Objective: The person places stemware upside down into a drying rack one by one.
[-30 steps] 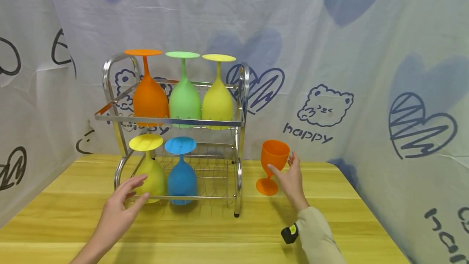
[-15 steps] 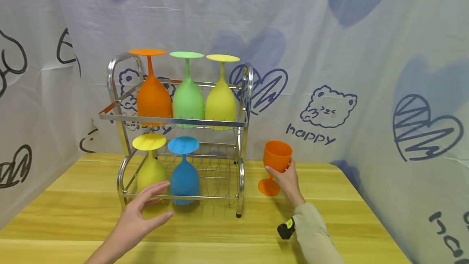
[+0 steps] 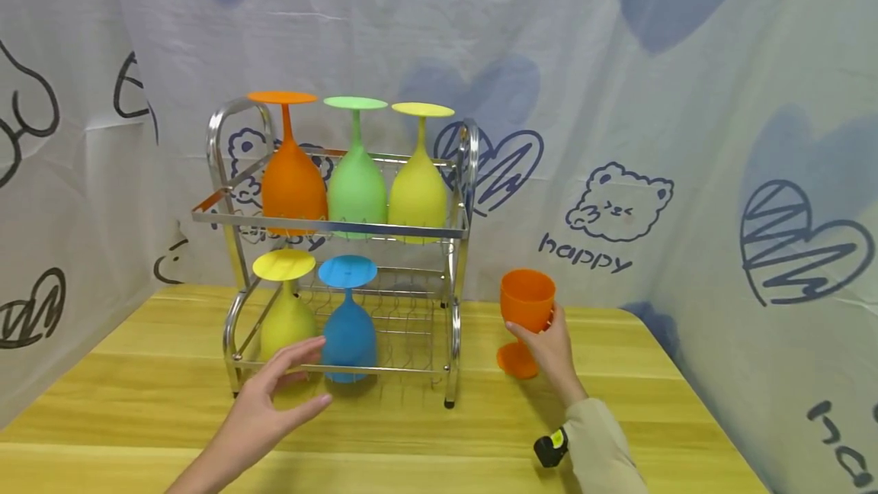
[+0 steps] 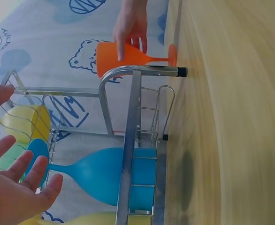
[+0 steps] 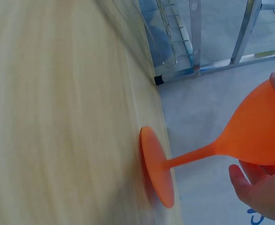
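Observation:
My right hand (image 3: 557, 353) grips the bowl of an orange goblet (image 3: 527, 302), thumb on the near side and fingers round the right. The goblet is mouth up and slightly tilted, its round foot (image 5: 157, 164) close over the table in the right wrist view. My left hand (image 3: 264, 402) is held in front of the rack with thumb and fingers spread, holding nothing. Behind its fingertips, an upside-down blue goblet (image 3: 350, 338) and a yellow goblet (image 3: 288, 322) stand on the lower tier of the metal rack (image 3: 449, 334).
On the upper tier, an orange goblet (image 3: 293, 185), a green goblet (image 3: 357, 193) and a yellow goblet (image 3: 418, 193) stand upside down. The wooden table (image 3: 398, 452) reaches back to a printed cloth (image 3: 583, 97). A black device (image 3: 551, 448) is at the right sleeve.
My right hand has closed round the orange goblet, which has shifted slightly right and tilted. My left hand has moved right, from before the yellow goblet toward the blue one.

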